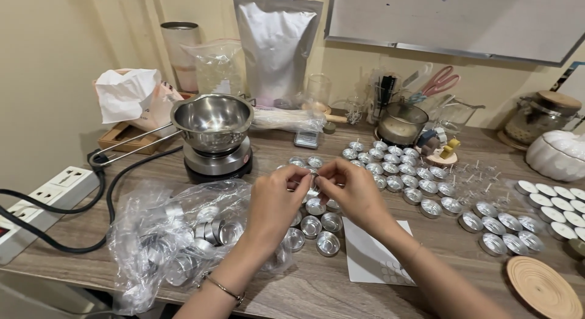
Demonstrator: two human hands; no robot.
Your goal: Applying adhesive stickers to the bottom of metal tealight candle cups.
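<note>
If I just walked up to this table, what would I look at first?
Probably the two hands meeting in the middle: the left hand and right hand pinch a little silver tealight cup between them. Around them lie lots of shiny empty cups, spread across the wooden table toward the right. Behind the hands, a big steel melting pot sits on a small round hot plate.

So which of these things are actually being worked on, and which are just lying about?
In use:
left hand and right hand, together pinching one small metal cup
empty cups under them
plastic bag of cups
white sheet

Lying about:
steel pot
scissors
silver pouch
power strip
wooden coaster
</note>
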